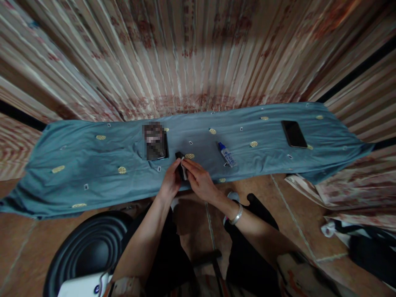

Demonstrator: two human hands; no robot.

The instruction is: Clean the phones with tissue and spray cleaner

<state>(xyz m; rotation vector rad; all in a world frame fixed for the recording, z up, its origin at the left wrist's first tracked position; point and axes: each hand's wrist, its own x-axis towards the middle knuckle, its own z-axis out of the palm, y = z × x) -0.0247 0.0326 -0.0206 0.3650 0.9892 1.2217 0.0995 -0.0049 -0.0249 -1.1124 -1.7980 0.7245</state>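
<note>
Worked over a cloth-covered counter, stretched across mid-frame. Held left hand and right hand close together, just below and left of frame centre. Judged step in hand as two-handed handling of the dark item: looked steadied by the left, worked from the right. Called next, by judgement, for a firm left hold and small, careful motion in the right fingertips. Noted around, by size: flat item with pixelated face, left of centre; black phone-like slab, right of frame; blue-capped bottle, right of centre, near the right hand, not touching. Found the dark item between the hands, slanted, far end poking out past the left fingertips. Gripped it with left fingers closed on its left side, right fingers curled in against its right. Saw smallest, at the fingertips, a pale strip; could not tell from the item's own edge.
</note>
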